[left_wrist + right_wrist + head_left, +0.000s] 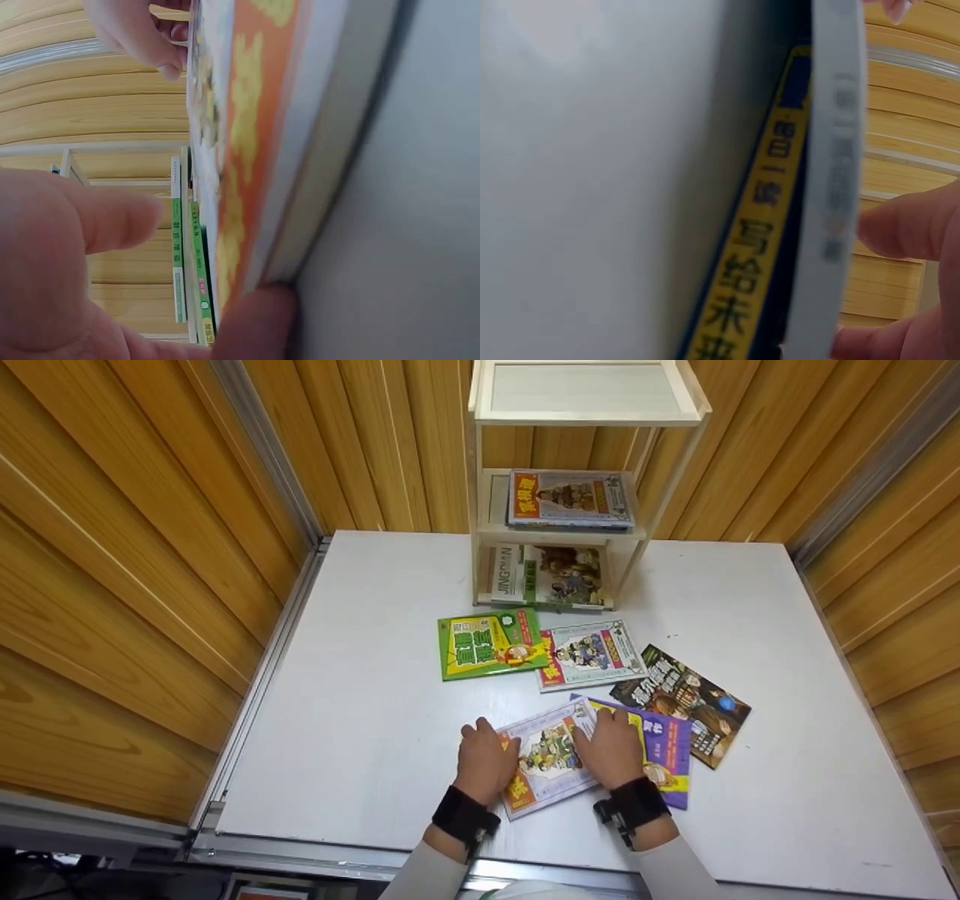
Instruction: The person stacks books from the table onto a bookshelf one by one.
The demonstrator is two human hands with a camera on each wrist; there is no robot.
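You faced a white table (pixel 352 780) whose surface caught the light with a soft sheen. Yellow-brown, wood-grained panelling closed you in: a back wall (pixel 390 450) behind the back edge, a left wall (pixel 120 585) beyond the left edge and a right wall (pixel 892 637) beyond the right. A grey left post (pixel 266 450) and right post (pixel 881 476) rose by the back corners. A metal rail (pixel 300 856) lined your front edge. A pale, open-sided, three-tier shelf (pixel 585 388) stood near the back edge's middle.
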